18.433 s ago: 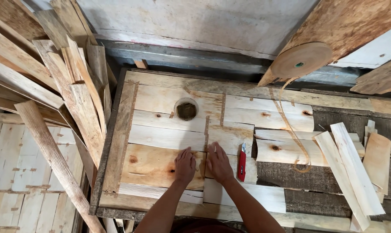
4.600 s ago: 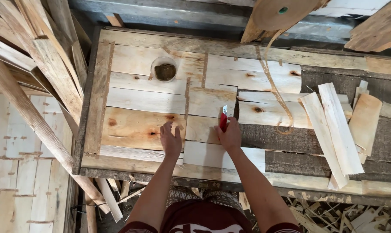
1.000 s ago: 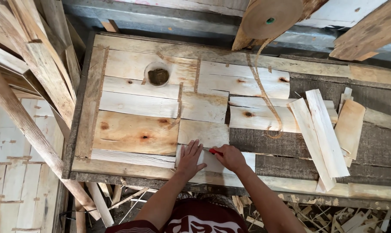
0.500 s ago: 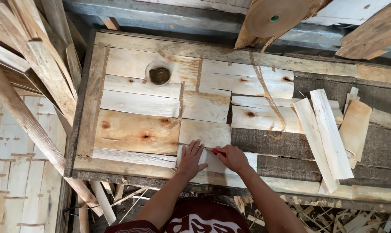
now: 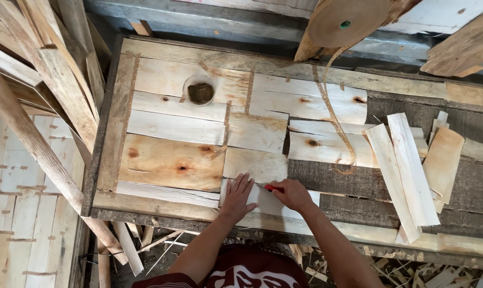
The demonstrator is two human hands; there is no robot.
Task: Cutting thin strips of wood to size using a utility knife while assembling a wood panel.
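Note:
My left hand (image 5: pixel 236 196) lies flat with fingers spread on a pale veneer piece (image 5: pixel 268 202) near the front edge of the work table (image 5: pixel 109 144). My right hand (image 5: pixel 291 194) grips a red-handled knife (image 5: pixel 273 188), its tip pointing left toward my left fingers at the piece's top edge. Around it, several pale and knotty veneer pieces (image 5: pixel 172 160) lie joined edge to edge with brown paper tape.
A roll of brown paper tape (image 5: pixel 348 18) hangs above the table, its strip (image 5: pixel 335 117) trailing down over the sheets. Loose veneer strips (image 5: pixel 407 170) lie at the right. Stacked veneer and wooden poles (image 5: pixel 33 106) lean at the left. Scraps litter the floor.
My view has shifted slightly. Both hands stay on the front veneer piece, with the right hand and knife moving a little to the right along its top edge.

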